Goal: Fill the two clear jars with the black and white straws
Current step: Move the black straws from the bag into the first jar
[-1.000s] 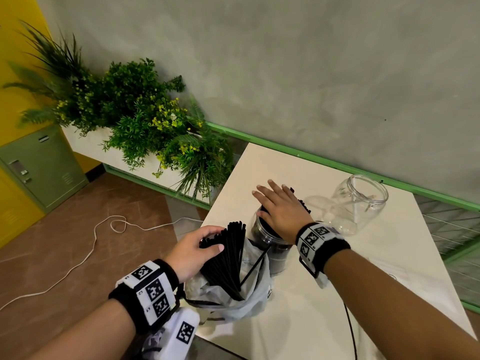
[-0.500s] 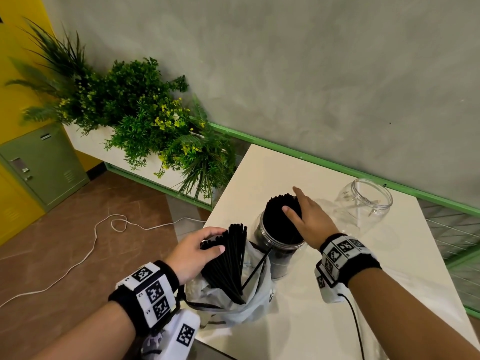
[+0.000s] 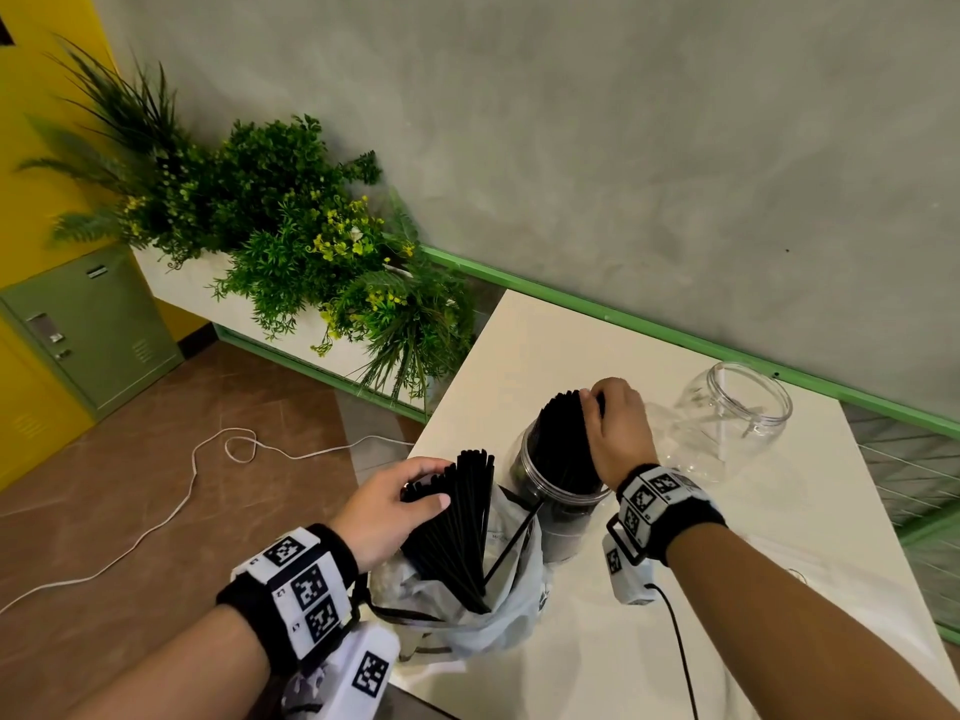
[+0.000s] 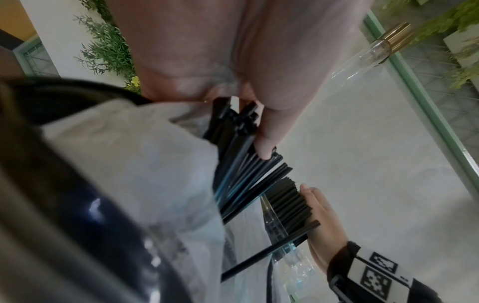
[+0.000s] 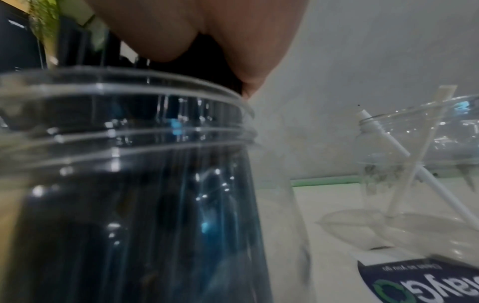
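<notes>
1. Head view: the near jar stands on the table, packed with black straws. The right hand curls its fingers over their tops. Press evenly so that the straws seat level.
2. Left wrist view: just beside that jar, the left hand grips a fan of loose straws in a plastic bag. Gather them parallel before lifting.
3. Right wrist view: beyond that jar, the second jar holds a few white straws.

No legible text anywhere
</notes>
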Demonstrator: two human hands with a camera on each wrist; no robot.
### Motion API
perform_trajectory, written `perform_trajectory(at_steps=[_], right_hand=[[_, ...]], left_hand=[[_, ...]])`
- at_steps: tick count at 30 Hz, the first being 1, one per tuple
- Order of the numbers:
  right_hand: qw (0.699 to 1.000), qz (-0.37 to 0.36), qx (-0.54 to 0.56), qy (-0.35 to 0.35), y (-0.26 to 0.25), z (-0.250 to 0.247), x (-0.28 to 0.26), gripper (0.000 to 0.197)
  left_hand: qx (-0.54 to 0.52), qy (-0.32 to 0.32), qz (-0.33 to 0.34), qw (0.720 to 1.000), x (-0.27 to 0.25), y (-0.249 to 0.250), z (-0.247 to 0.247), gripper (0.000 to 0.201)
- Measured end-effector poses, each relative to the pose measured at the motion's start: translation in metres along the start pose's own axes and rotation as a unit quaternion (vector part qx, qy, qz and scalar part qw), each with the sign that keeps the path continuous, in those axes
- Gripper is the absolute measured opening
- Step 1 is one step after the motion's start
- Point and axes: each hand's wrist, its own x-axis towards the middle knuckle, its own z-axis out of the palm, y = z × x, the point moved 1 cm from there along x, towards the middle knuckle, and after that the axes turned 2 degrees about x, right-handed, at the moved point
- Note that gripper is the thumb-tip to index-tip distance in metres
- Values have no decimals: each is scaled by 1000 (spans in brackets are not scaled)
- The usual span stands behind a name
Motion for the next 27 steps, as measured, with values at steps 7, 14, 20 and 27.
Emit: perform_trajectory(at_steps=[7, 14, 20, 27], right_hand=[[999, 38, 11, 36, 11, 2, 2, 24], [996, 5, 90, 1, 20, -27, -20, 64], [980, -143, -69, -124, 41, -34, -51, 84], [914, -238, -291, -152, 2, -13, -9, 92]], left_hand=[[6, 5, -4, 1000, 1, -2, -3, 27], [12, 4, -6, 1000, 3, -4, -5, 28], [12, 9, 5, 1000, 3, -3, -3, 31], [11, 9, 1, 1000, 1, -1, -2, 28]])
